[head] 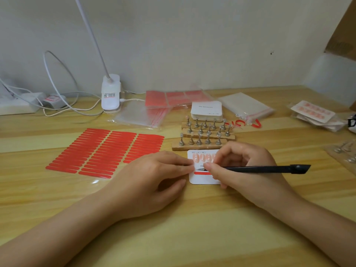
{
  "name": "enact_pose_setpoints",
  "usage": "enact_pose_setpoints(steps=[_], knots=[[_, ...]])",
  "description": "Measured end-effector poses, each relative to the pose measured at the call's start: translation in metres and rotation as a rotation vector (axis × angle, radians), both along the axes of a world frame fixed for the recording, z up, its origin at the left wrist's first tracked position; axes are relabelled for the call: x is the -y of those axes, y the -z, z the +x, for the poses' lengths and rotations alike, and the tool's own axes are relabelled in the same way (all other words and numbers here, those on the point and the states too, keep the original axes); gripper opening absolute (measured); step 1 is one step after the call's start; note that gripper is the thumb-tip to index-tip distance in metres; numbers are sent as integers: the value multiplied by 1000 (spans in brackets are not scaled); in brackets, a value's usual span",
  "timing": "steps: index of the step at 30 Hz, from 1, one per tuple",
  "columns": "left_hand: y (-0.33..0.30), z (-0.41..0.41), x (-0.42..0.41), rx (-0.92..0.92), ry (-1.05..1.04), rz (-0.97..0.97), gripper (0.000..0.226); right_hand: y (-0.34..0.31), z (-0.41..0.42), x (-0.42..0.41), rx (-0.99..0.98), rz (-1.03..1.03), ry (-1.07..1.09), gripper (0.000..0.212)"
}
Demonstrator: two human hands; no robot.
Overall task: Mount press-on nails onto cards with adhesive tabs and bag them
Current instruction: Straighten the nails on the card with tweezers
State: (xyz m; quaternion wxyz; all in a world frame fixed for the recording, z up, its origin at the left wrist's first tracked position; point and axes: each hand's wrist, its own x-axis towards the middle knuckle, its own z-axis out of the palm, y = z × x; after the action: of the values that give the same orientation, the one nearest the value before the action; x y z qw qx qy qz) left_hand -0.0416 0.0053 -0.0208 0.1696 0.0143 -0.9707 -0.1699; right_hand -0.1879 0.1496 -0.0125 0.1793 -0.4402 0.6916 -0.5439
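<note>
Resting both forearms on the wooden table (192, 237), nearest the lens. Pinning the left edge of the white card (200, 179) with the fingertips of the left hand (154, 182), fingers loosely curled, gripping nothing. Pinching black tweezers (256, 168) in the right hand (244, 168), over the card's right part, tip lying on the card just above a red adhesive strip (202, 173). Showing a row of pink nails (202, 157) already sitting along the card's far edge. Lying left of the card, a clear sheet of red adhesive strips (106, 153). Standing just beyond the card, wooden blocks with metal nail stands (204, 134); behind those, a stack of blank cards (207, 110). Lying farther back from the card, clear bags (138, 116) and a white clip lamp (110, 93); well to the card's right, bagged finished cards (314, 114).
</note>
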Motion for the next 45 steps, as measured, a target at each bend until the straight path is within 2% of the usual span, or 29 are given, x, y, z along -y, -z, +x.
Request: enact_pose_setpoints(steps=[12, 30, 37, 45], knots=[[-1, 1, -1, 24, -13, 0, 37, 3, 0, 0, -79, 24, 12, 27], [-1, 1, 0, 26, -2, 25, 41, 6, -1, -2, -220, 39, 5, 21], [-1, 1, 0, 15, -6, 21, 35, 7, -2, -2, -286, 33, -5, 22], [-1, 1, -1, 30, -2, 30, 41, 8, -3, -1, -242, 48, -3, 17]])
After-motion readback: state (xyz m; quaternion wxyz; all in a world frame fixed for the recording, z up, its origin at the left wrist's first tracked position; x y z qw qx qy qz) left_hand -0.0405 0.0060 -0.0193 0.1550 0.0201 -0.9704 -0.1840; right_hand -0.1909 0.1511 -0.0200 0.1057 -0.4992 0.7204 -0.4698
